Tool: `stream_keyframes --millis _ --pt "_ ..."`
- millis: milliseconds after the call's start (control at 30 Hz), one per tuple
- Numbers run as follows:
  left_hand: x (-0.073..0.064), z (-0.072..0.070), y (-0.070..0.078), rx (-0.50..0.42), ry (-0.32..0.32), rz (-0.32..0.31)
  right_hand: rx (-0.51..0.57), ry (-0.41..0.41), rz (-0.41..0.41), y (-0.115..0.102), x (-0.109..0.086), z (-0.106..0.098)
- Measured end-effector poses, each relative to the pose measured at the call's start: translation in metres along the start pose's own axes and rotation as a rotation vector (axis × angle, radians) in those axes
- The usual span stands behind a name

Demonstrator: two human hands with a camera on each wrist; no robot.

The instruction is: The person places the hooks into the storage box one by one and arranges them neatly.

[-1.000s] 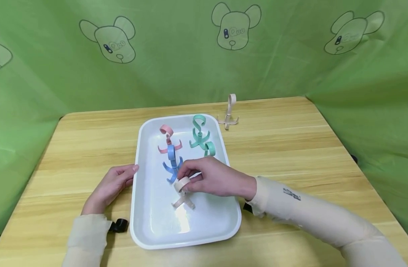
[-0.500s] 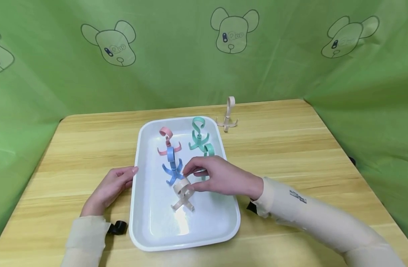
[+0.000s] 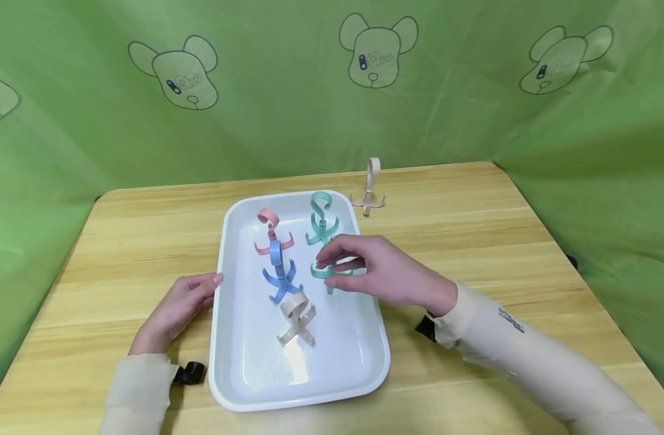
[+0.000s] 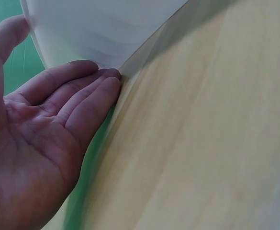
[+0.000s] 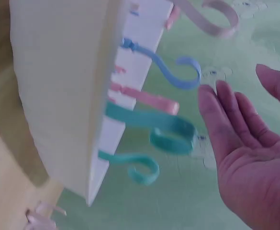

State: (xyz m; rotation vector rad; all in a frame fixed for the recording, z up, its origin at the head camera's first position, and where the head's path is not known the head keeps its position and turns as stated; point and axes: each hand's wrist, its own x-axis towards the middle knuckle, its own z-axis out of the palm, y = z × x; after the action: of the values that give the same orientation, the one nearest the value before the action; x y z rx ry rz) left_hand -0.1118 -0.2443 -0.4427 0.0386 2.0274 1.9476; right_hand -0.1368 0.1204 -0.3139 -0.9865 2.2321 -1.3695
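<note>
My left hand [image 3: 177, 308] is at the left side of a white tray [image 3: 239, 396]. In the left wrist view its straight fingers [image 4: 89, 96] touch the tray's wall, the thumb at the rim. Over the tray's right half hovers my right hand [image 3: 388, 270], holding nothing, partly covering a green swivel hook [image 3: 323, 273]; the right wrist view has that hook [image 5: 149, 120] apart from the fingers [image 5: 235, 115]. A beige swivel hook [image 3: 295, 317] stands nearest the tray's front. Behind it are a blue hook [image 3: 280, 278], a pink hook [image 3: 274, 238] and a second green hook [image 3: 322, 220].
Another beige hook [image 3: 368, 192] stands on the wooden table [image 3: 446, 211], just beyond the tray's back right corner. Green cloth [image 3: 288, 121] hangs behind the table and at both sides. A black wrist mount [image 3: 192, 373] shows beside the left sleeve.
My right hand has let go of the beige hook in the tray and moved up and right, over the nearer green hook. The beige hook stays standing. My left hand stays at the tray.
</note>
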Motion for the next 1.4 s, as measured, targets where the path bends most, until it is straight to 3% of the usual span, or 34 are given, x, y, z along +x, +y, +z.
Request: stream_keyframes --millis 500,833,1100,1400 --pt "0.000 -0.001 -0.001 -0.021 -0.002 -0.004 0.044 0.292 -0.010 0.012 0.004 -0.051" --pt "-0.001 -0.001 -0.001 -0.014 0.003 0.007 0.050 0.394 -0.006 0.040 0.008 -0.069" --pt "0.000 0.001 -0.001 -0.018 -0.012 0.008 -0.023 0.474 -0.020 0.056 0.008 -0.078" --pt "-0.002 -0.001 -0.001 -0.022 -0.001 0.000 0.007 0.533 0.039 0.071 0.017 -0.092"
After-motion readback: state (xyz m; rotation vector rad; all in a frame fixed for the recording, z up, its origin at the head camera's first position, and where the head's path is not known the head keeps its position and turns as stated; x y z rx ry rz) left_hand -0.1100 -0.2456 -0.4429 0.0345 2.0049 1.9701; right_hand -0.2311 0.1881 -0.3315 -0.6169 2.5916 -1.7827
